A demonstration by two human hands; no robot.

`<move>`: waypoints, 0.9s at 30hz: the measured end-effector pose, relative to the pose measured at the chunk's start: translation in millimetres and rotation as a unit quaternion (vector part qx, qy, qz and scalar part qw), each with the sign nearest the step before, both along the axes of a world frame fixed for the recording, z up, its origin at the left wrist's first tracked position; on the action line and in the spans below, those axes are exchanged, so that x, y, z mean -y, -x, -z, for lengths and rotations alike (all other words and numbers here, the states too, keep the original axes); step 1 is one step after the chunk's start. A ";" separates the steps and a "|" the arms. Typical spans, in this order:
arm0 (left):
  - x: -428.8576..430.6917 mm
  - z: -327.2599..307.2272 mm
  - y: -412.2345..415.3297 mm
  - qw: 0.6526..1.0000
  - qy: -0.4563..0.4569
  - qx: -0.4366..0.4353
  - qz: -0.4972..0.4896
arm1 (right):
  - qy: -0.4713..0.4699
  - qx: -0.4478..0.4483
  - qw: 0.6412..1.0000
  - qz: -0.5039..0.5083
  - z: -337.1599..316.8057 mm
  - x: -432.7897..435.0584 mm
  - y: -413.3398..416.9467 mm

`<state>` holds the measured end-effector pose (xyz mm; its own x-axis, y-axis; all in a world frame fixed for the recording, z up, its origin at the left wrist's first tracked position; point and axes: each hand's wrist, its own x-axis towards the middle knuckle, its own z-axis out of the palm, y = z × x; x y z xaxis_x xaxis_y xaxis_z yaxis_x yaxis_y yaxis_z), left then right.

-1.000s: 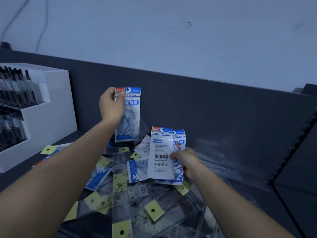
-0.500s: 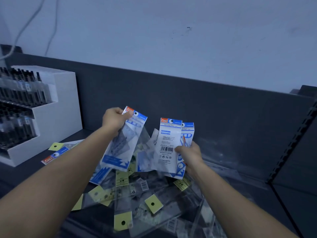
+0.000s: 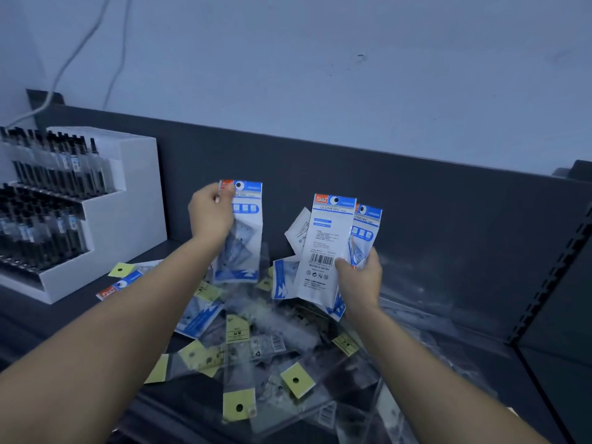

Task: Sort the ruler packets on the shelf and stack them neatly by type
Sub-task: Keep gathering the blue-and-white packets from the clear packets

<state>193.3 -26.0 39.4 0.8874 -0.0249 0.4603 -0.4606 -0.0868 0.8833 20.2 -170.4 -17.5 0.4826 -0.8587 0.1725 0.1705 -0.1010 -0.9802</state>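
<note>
My left hand [image 3: 209, 213] grips the top corner of one blue-and-white geometric ruler packet [image 3: 241, 238], held upright above the pile. My right hand [image 3: 360, 277] holds a small fan of the same blue-and-white packets [image 3: 323, 248]; the front one shows its white back with a barcode. Below both hands a loose heap of clear ruler packets with yellow header tags [image 3: 256, 347] covers the dark shelf [image 3: 448, 347], mixed with more blue packets. One blue packet [image 3: 120, 285] lies flat at the left, partly under my forearm.
A white stepped display box of black pens [image 3: 105, 219] stands at the left on the shelf. The dark back panel [image 3: 432, 200] runs behind the pile. A perforated upright divider [image 3: 551, 277] closes the shelf at the right. Cables hang on the wall upper left.
My left hand dipped with its packet tilted right, then rose again and turned the packet upright. My right hand lifted its fan of packets slightly; the camera view shifted left.
</note>
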 end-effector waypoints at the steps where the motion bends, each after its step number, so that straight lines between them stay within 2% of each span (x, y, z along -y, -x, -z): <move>1: 2.7 -5.3 2.2 1.000 0.026 0.000 0.001 | 0.005 0.009 1.000 0.002 -1.9 -0.7 -0.5; 3: 12.1 -13.3 4.9 0.993 0.104 -0.043 0.023 | 0.009 0.025 1.000 -0.004 -6.5 -1.5 -1.5; 5: 25.4 -13.7 5.4 0.976 0.172 -0.121 0.052 | -0.010 0.027 0.999 -0.019 -9.9 -2.8 -3.4; 8: 43.8 6.5 4.2 0.949 0.191 -0.235 0.088 | -0.087 0.015 0.994 -0.061 -8.8 -4.9 -7.6; 11: 54.1 34.9 0.8 0.941 0.155 -0.285 0.096 | -0.162 -0.015 0.982 -0.094 -2.8 -4.5 -11.5; 17: 51.2 62.6 4.8 0.930 0.123 -0.326 0.114 | -0.203 -0.051 0.962 -0.174 6.1 -5.3 -14.8; 21: 43.0 64.1 2.7 0.927 0.133 -0.332 0.112 | -0.144 -0.110 0.958 -0.224 13.6 -14.0 -25.2; 25: 25.6 69.9 -14.8 0.963 0.042 -0.256 0.076 | -0.129 -0.147 0.956 -0.220 17.1 -21.1 -41.1; 27: 7.0 68.4 -28.5 0.979 -0.073 -0.185 0.043 | -0.132 -0.152 0.957 -0.209 18.8 -21.8 -48.7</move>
<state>221.8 -33.1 -29.0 0.9847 -0.1473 0.0929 -0.1215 -0.1993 0.9724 68.9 -148.6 -36.3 0.7870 -0.5738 -0.2266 -0.1549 0.1717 -0.9729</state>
